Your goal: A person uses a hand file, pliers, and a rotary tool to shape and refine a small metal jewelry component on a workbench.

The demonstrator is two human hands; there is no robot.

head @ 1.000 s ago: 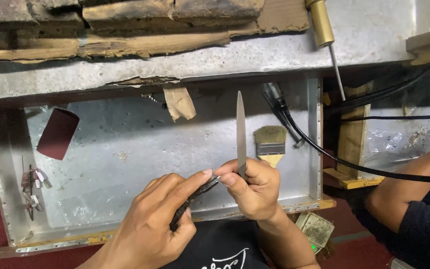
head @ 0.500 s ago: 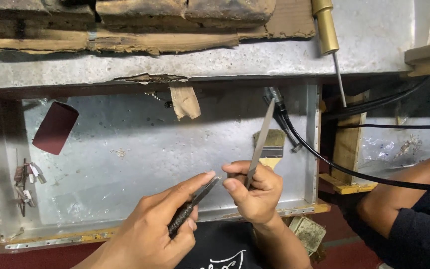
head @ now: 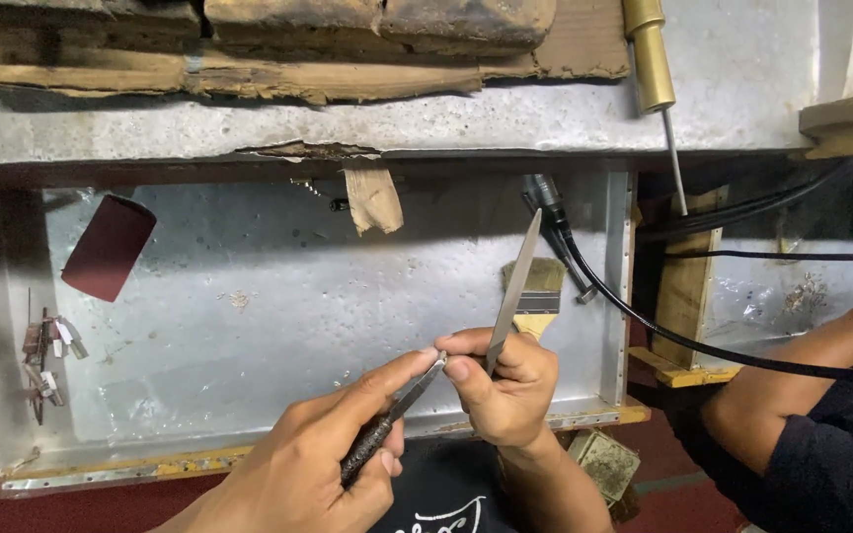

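Flat file (head: 513, 291) stands tilted in right hand (head: 502, 387), left hand (head: 320, 464) alongside.

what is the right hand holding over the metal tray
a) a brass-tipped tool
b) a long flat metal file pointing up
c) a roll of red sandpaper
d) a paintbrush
b: the right hand pinches a slim file that points up, while the paintbrush lies in the tray behind it.

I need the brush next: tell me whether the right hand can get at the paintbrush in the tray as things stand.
Probably yes, but not free-handed. The paintbrush lies in the open metal tray just beyond the right hand, with nothing between them. That hand pinches a flat metal file, which it would likely have to put down first.
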